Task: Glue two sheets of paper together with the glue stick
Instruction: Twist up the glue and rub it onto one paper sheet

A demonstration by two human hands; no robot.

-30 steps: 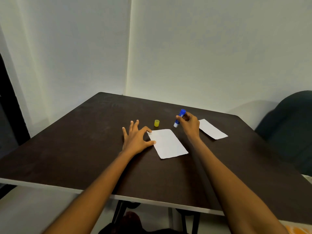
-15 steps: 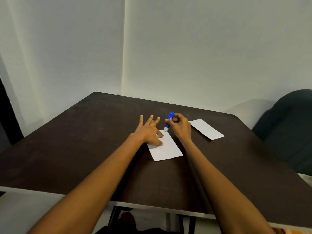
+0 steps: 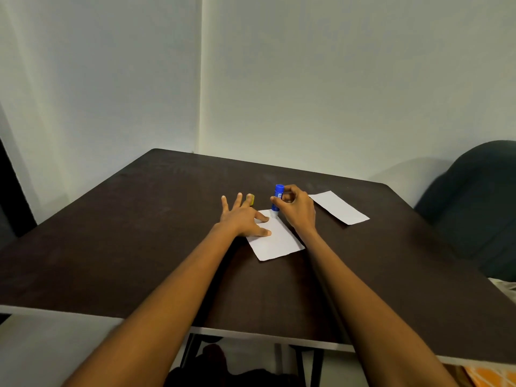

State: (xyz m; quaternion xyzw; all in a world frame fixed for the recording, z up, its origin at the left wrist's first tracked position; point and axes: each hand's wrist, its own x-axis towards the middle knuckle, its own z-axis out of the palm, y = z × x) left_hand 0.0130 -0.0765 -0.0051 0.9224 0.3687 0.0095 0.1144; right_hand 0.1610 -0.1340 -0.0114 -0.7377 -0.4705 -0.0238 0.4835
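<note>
The right hand (image 3: 297,209) pinches the uncapped blue glue stick (image 3: 276,201) nearly upright, its tip on the far edge of the near sheet (image 3: 279,241). The left hand (image 3: 243,219), fingers spread, presses that sheet's left side onto the dark surface (image 3: 139,247). The yellow cap (image 3: 252,199) stands just beyond the left fingertips (partly hidden); the second sheet (image 3: 339,207) lies to the right, apart.

Plain room, likely a home or small office corner. Dark brown wooden square table (image 3: 139,247) with a pale edge band and black metal legs (image 3: 192,347) sits pushed into a corner of bare off-white painted walls (image 3: 335,79). Dark teal upholstered chair (image 3: 474,208) at the right. Orange patterned fabric (image 3: 485,375) at bottom right. Dark door frame (image 3: 11,196) at the left edge.
</note>
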